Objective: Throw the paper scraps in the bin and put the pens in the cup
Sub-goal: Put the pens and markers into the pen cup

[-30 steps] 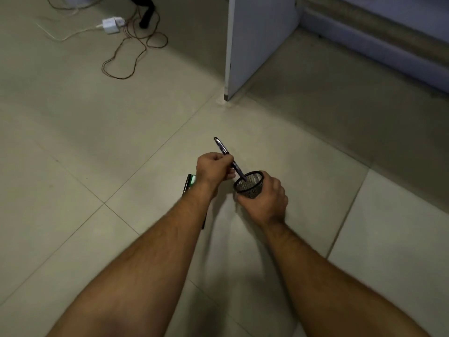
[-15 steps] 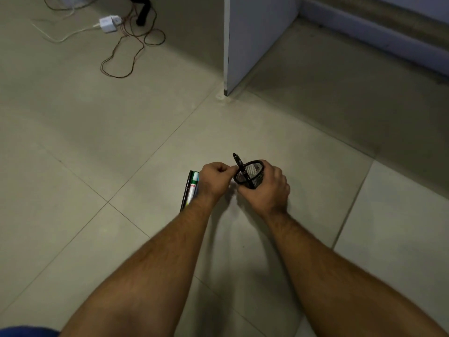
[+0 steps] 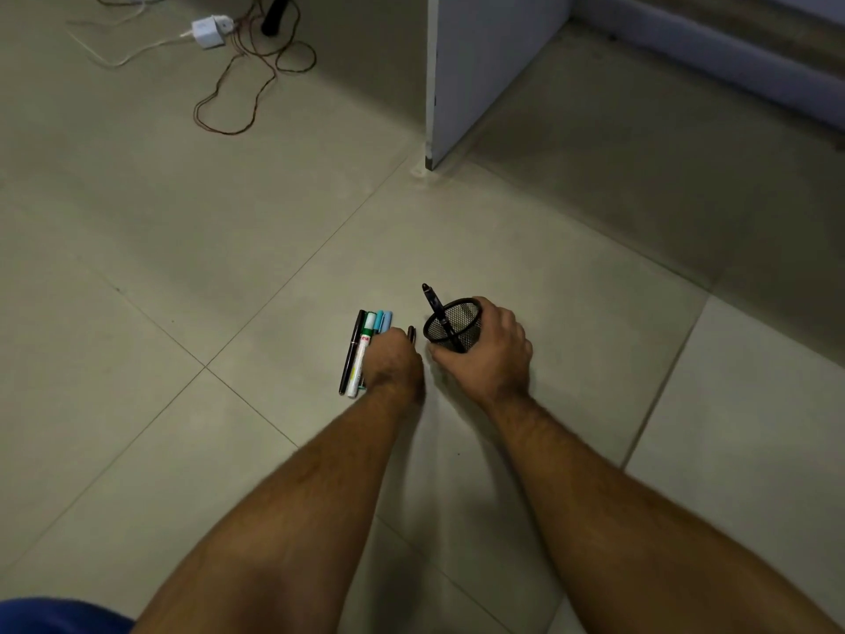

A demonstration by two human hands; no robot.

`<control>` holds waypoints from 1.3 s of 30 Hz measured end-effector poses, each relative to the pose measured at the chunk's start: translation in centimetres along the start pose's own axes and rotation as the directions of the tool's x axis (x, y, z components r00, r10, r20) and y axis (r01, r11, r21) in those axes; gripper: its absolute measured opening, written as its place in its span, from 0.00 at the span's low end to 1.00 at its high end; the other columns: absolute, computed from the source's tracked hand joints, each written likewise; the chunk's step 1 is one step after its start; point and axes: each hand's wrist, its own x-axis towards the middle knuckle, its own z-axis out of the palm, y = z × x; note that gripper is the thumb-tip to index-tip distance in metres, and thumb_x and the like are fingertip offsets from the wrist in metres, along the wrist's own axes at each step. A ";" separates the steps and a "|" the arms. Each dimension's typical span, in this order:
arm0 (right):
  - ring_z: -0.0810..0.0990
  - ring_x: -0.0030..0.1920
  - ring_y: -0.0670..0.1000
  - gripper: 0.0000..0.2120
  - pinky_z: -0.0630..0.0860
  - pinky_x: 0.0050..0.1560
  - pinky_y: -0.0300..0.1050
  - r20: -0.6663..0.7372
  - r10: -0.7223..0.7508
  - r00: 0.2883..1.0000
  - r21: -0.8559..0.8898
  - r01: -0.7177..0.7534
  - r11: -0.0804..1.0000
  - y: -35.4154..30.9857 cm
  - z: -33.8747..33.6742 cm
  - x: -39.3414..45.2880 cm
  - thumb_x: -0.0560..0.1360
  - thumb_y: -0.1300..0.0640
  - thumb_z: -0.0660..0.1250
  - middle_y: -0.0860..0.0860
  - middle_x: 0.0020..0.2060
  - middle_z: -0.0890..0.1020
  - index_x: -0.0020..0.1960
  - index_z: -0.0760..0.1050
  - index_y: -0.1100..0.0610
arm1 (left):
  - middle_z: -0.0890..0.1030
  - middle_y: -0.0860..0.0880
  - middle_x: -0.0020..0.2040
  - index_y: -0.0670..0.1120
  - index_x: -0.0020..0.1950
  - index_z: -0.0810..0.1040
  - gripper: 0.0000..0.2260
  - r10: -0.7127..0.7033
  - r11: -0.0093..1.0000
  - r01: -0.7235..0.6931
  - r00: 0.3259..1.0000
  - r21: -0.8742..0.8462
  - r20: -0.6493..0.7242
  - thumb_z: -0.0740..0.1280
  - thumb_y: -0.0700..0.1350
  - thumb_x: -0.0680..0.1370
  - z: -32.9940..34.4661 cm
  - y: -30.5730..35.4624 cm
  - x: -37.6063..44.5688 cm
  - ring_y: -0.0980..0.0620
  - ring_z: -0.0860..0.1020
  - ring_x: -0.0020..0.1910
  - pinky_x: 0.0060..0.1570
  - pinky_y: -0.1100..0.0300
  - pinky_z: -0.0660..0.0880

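Note:
A black mesh cup (image 3: 457, 324) sits tilted on the tiled floor, with my right hand (image 3: 491, 354) wrapped around its right side. One black pen (image 3: 434, 308) stands slanted in the cup, its end poking out to the upper left. Left of the cup several pens lie side by side: a black pen (image 3: 351, 352), a white marker with a green cap (image 3: 361, 359) and two light-blue ones (image 3: 383, 320). My left hand (image 3: 393, 361) rests curled over them, hiding its fingertips. A dark pen tip (image 3: 410, 334) shows past its thumb side. No paper scraps or bin are in view.
A white panel's lower edge (image 3: 432, 130) meets the floor beyond the cup. A white power adapter (image 3: 208, 32) and loose brown cables (image 3: 247, 84) lie at the far left. A low ledge (image 3: 713, 52) runs along the upper right. Blue fabric (image 3: 55, 615) shows at bottom left.
My left hand dropped the black pen into the cup, then moved left and down onto the pens on the floor. My right hand kept hold of the cup.

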 end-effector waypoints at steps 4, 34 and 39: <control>0.76 0.56 0.57 0.38 0.71 0.56 0.51 -0.041 0.030 0.999 -0.029 -0.031 0.999 0.4 -0.1 0.1 0.58 0.34 0.73 0.51 0.56 0.77 0.64 0.71 0.48 | 0.84 0.40 0.46 0.38 0.46 0.81 0.11 -0.042 0.953 0.013 0.995 -0.302 -0.091 0.69 0.46 0.73 -1.1 0.8 0.8 0.41 0.82 0.48 0.38 0.58 0.70; 0.77 0.51 0.58 0.32 0.72 0.52 0.50 -0.133 0.021 0.991 -0.114 -0.036 0.993 -0.3 0.8 -1.1 0.59 0.39 0.72 0.52 0.51 0.78 0.60 0.73 0.50 | 0.81 0.41 0.55 0.41 0.59 0.78 0.14 -0.221 0.896 0.150 0.967 -0.417 -0.127 0.67 0.45 0.75 -1.2 -2.4 0.7 0.41 0.80 0.53 0.49 0.54 0.76; 0.76 0.53 0.56 0.33 0.72 0.54 0.49 -0.088 0.001 0.996 -0.107 -0.010 0.994 -1.3 1.2 -1.2 0.59 0.39 0.73 0.52 0.52 0.77 0.61 0.72 0.50 | 0.79 0.39 0.58 0.39 0.63 0.76 0.15 -0.182 0.969 0.160 0.977 -0.186 -0.107 0.66 0.41 0.77 -1.1 -2.9 1.1 0.40 0.80 0.55 0.50 0.52 0.77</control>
